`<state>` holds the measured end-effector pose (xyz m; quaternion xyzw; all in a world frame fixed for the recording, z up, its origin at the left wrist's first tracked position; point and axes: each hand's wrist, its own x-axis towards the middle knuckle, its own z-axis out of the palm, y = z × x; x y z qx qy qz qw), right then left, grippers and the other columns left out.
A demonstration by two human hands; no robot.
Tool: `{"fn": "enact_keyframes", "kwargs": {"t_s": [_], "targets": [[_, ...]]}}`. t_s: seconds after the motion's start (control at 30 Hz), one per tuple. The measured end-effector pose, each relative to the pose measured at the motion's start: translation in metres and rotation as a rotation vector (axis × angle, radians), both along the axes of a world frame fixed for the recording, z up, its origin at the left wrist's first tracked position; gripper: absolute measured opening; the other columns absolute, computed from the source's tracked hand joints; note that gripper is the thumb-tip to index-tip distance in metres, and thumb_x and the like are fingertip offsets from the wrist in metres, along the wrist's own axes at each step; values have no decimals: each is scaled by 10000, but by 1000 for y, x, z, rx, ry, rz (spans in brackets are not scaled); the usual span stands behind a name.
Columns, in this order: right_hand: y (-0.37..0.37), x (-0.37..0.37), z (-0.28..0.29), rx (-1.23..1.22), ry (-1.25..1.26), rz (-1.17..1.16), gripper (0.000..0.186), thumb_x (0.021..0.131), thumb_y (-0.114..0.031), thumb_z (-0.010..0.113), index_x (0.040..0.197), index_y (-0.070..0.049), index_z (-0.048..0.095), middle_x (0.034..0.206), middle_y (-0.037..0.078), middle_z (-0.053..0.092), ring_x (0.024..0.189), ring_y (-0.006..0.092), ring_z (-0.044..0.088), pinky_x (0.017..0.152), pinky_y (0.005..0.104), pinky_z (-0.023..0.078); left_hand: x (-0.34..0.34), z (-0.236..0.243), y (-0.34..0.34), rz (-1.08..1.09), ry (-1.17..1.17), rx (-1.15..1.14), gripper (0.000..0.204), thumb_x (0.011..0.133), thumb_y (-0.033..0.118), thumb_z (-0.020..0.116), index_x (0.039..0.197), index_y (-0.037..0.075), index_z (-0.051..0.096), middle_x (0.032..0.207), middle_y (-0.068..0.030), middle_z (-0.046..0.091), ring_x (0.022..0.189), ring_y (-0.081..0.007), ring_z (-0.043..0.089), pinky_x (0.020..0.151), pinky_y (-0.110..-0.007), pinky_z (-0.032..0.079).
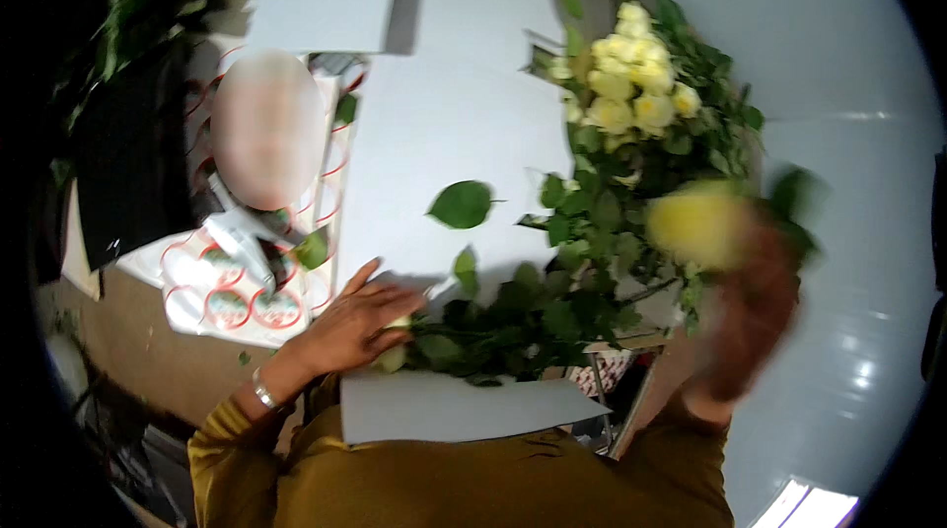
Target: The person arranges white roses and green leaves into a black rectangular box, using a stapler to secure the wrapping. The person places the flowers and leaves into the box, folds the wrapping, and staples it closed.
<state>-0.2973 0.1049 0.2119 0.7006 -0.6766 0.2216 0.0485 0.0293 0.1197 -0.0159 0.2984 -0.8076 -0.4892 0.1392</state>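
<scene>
Pale yellow roses lie crosswise at the board's near edge, their leafy stems (493, 336) running to the right. Over their heads rests my left hand (360, 326), thumb raised and fingers bent round a pale rose (399, 322). My right hand (752, 316) is lifted on the right, smeared by motion, with a yellow rose (698, 222) held at its head end; its stem is hidden. A loose green leaf (462, 205) lies on the white board (424, 134) ahead of my left hand.
A bunch of yellow roses (636, 74) lies at the far right beside a pale wall (848, 232). On the left are a white tool (242, 247), printed sheeting (202, 296) and a black cloth or panel (133, 158). Dark foliage (163, 0) sits far left.
</scene>
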Motion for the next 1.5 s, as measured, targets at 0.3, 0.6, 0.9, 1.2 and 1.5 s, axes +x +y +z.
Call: {"fn": "enact_keyframes", "kwargs": {"t_s": [0.3,0.6,0.9,1.2,1.5], "targets": [[6,106,-207,941,-658,468,338,831,-85,615,1153,-6,548,956,158,628,833,265,614,731,327,479,0,-7,0,312,279,76,1099,651,136,801,1441,22,46,1450,-195,239,1293,-320,345,1073,-367,281],[17,107,-187,666,-493,541,357,869,-127,565,1203,-23,496,1036,165,567,908,337,581,751,402,472,6,-3,-16,70,134,52,764,681,212,776,1346,101,417,1279,-124,506,1186,-321,447,1032,-415,297],[54,116,-188,917,-94,935,146,807,-147,573,846,-24,503,794,117,522,724,277,591,583,384,509,10,-6,-19,42,118,137,604,782,333,694,1309,134,475,1203,-111,550,1164,-328,445,1037,-418,299],[54,107,-202,945,-114,963,105,805,-125,550,850,-38,509,795,122,525,695,302,586,570,400,496,1,-5,-19,42,144,56,588,764,282,708,1284,104,501,1188,-117,556,1112,-310,474,981,-405,339],[10,48,-161,1013,-630,459,242,917,-233,513,1004,-14,570,942,168,606,843,292,603,740,374,489,-7,14,-25,27,-17,26,574,744,259,719,1257,98,518,1221,-95,557,1131,-298,473,995,-383,328]]}}
